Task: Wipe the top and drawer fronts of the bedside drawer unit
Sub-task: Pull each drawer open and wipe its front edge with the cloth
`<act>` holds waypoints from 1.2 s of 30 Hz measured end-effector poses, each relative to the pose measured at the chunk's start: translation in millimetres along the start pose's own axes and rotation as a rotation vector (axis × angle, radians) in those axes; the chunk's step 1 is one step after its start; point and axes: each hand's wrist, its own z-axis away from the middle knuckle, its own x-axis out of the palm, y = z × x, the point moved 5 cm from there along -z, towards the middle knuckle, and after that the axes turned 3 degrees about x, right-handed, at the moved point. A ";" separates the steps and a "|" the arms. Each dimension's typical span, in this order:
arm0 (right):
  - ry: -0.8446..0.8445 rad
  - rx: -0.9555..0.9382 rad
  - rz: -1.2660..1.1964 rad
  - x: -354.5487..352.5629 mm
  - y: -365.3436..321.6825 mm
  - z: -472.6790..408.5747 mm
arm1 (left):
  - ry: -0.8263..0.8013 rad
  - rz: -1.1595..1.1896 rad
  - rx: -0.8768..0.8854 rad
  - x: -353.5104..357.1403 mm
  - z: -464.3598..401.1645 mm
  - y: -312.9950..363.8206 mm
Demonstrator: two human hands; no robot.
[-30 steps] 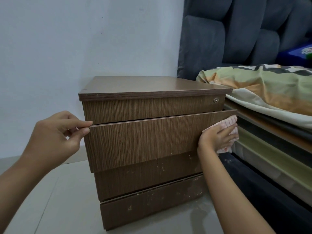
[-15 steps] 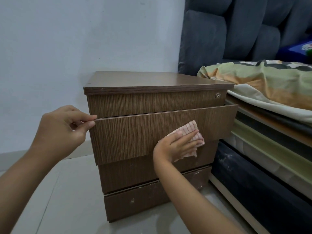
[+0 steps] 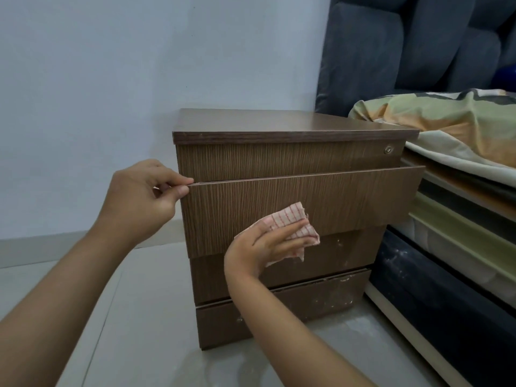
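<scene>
I record the brown wood-grain drawer front (image 3: 335, 199) standing proud, with the bed (image 3: 452, 275) close at right. The left hand (image 3: 139, 196) pinches its upper-left corner. The right hand (image 3: 265, 244), fingers spread, presses the pink checked cloth (image 3: 290, 220) low-centre.

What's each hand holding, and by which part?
Left hand pinches the brown wooden drawer front by its top left corner. Right hand presses a pink checked cloth flat against that front, covering the cloth's middle.

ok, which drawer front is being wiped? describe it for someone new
Find the brown drawer unit beside the bed. It is the second drawer front from the top, below the keyhole one. Only it juts forward, with the checked cloth pressed on it.
</scene>
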 end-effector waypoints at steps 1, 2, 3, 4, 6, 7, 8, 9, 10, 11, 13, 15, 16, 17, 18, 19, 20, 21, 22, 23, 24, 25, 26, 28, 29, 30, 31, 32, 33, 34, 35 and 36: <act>-0.001 0.038 -0.004 1.7 -0.5 2.4 | -0.003 0.009 -0.007 -0.3 -0.3 -0.3; -0.006 0.063 -0.001 4.0 -3.3 6.1 | -0.009 0.015 -0.013 -0.3 -0.8 -0.7; -0.018 0.070 0.006 7.4 -7.4 11.6 | -0.019 0.016 -0.020 -0.2 -1.5 -1.1; -0.039 0.055 0.017 12.6 -12.6 19.7 | -0.028 0.016 -0.025 -0.1 -2.2 -1.5; -0.081 -0.035 0.028 24.4 -21.5 40.8 | -0.042 0.010 -0.029 -0.1 -3.5 -1.9; -0.092 -0.091 0.024 29.6 -22.5 51.1 | -0.050 0.005 -0.028 0.0 -3.8 -1.9; -0.090 -0.136 0.020 33.5 -20.7 59.4 | -0.056 0.005 -0.027 -0.1 -4.0 -1.7; -0.076 -0.164 0.020 35.5 -16.8 65.5 | -0.059 0.008 -0.030 -0.2 -3.9 -2.0; -0.058 -0.182 0.024 36.1 -11.8 69.2 | -0.062 0.014 -0.031 -0.5 -4.0 -2.2; -0.041 -0.201 0.030 35.9 -6.5 71.0 | -0.065 0.019 -0.032 -0.7 -4.1 -2.2; -0.034 -0.227 0.041 35.5 1.7 71.8 | -0.075 0.028 -0.033 -0.9 -4.7 -2.4; -0.062 -0.196 0.031 36.9 3.9 72.1 | -0.082 0.035 -0.033 -0.8 -5.2 -2.8; -0.073 -0.174 0.021 37.9 2.9 72.7 | -0.082 0.039 -0.034 -1.2 -5.4 -3.4; -0.080 -0.180 0.020 38.9 0.2 73.6 | -0.079 0.044 -0.032 -1.2 -5.8 -4.0; -0.090 -0.217 0.032 39.2 -3.6 75.3 | -0.076 0.048 -0.028 -1.1 -6.1 -4.4; -0.109 -0.275 0.054 39.5 -6.5 77.5 | -0.071 0.050 -0.022 -0.7 -6.1 -5.0; -0.135 -0.333 0.081 39.7 -7.0 79.0 | -0.060 0.047 -0.011 -0.4 -5.6 -5.6; -0.154 -0.374 0.109 39.3 -5.5 78.5 | -0.044 0.039 0.005 0.4 -5.1 -6.5; -0.161 -0.392 0.132 38.8 -2.0 75.3 | -0.023 0.026 0.024 1.0 -4.7 -7.3; -0.161 -0.387 0.142 37.8 1.4 69.8 | -0.001 0.012 0.037 2.1 -4.4 -8.5; -0.161 -0.361 0.142 36.6 3.8 62.9 | 0.019 0.003 0.042 3.5 -4.4 -10.3; -0.162 -0.329 0.135 34.7 4.3 55.2 | 0.038 0.000 0.040 5.0 -4.8 -12.2; -0.163 -0.301 0.126 32.8 3.7 47.5 | 0.054 0.000 0.034 6.5 -5.2 -14.4; -0.159 -0.260 0.116 28.6 0.7 31.8 | 0.082 0.003 0.024 9.4 -5.9 -17.6; -0.151 -0.246 0.113 26.4 -1.2 24.0 | 0.094 0.002 0.023 10.6 -6.0 -19.0; -0.141 -0.236 0.112 24.6 -3.1 16.4 | 0.105 0.001 0.025 11.8 -5.8 -19.8; -0.133 -0.229 0.110 22.8 -5.1 9.3 | 0.117 0.002 0.026 12.8 -5.5 -20.6; -0.129 -0.225 0.110 21.7 -6.8 3.1 | 0.127 0.004 0.027 13.6 -5.2 -21.2; -0.129 -0.223 0.110 20.7 -8.3 -2.3 | 0.136 0.007 0.026 14.6 -4.9 -21.8; -0.131 -0.225 0.110 19.8 -9.8 -6.9 | 0.142 0.006 0.024 15.4 -4.7 -22.4; -0.134 -0.228 0.111 19.0 -11.4 -10.7 | 0.148 0.002 0.023 16.2 -4.6 -22.6; -0.139 -0.233 0.111 18.5 -12.8 -13.7 | 0.155 -0.003 0.023 16.9 -4.5 -22.8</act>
